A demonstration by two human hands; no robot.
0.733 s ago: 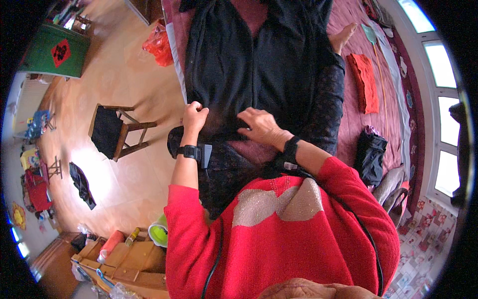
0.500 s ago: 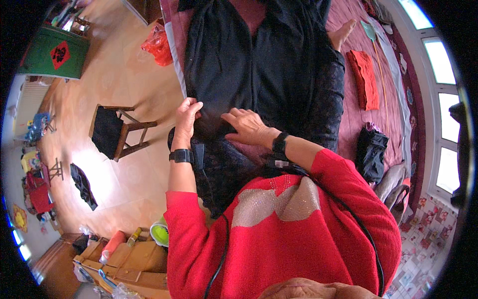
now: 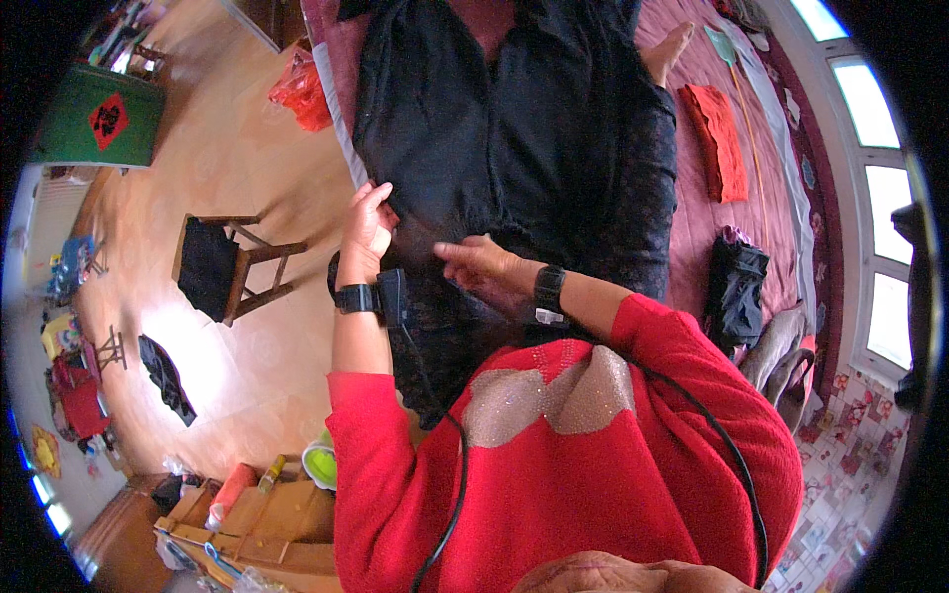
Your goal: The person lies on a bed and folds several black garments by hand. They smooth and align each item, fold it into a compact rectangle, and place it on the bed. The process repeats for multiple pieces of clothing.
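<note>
The black trousers [image 3: 563,119] lie in front of you on the pink bed cover [image 3: 692,232], with their waist toward your body. At the waist's left corner is your left hand [image 3: 366,227] with curled fingers, and I cannot tell if it grips the cloth, while your right hand [image 3: 484,267] is loosely open near the waist's middle. Right of the trousers lies a folded orange cloth [image 3: 717,143]; left of them stands a stool [image 3: 211,267].
</note>
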